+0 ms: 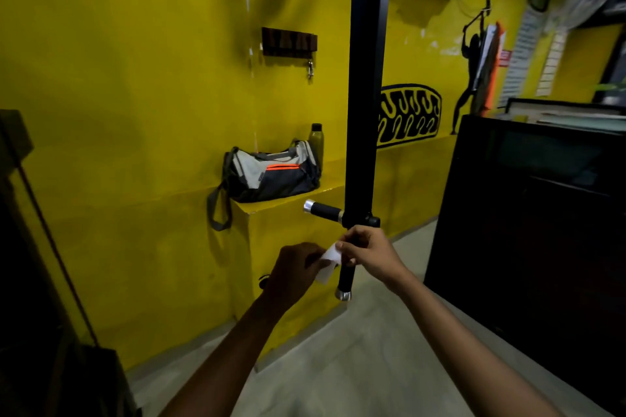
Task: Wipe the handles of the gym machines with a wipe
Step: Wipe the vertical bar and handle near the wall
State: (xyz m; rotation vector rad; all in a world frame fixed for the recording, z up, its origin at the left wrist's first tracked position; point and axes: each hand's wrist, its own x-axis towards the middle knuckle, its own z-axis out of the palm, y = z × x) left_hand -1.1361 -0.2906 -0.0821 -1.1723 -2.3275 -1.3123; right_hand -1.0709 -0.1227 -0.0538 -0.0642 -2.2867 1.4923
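While both forearms reached in from the bottom of the view, the left hand (294, 266) and the right hand (367, 252) met just in front of the lower handle (346, 278), each pinching an edge of the white wipe (328, 263) between thumb and curled fingers. The wipe hung slack between them, touching or nearly touching the grip (which one, I could not tell). It looked thin, limp and light, likely to bunch or tear, so it would handle best folded over and wrapped round the stiff black grip above its steel cap. Just above, a second handle (323, 210) stuck out sideways from the black post (366, 78). Farther back, a gym bag (271, 173) and a bottle (316, 140) sat on the yellow ledge (288, 200) against the wall.
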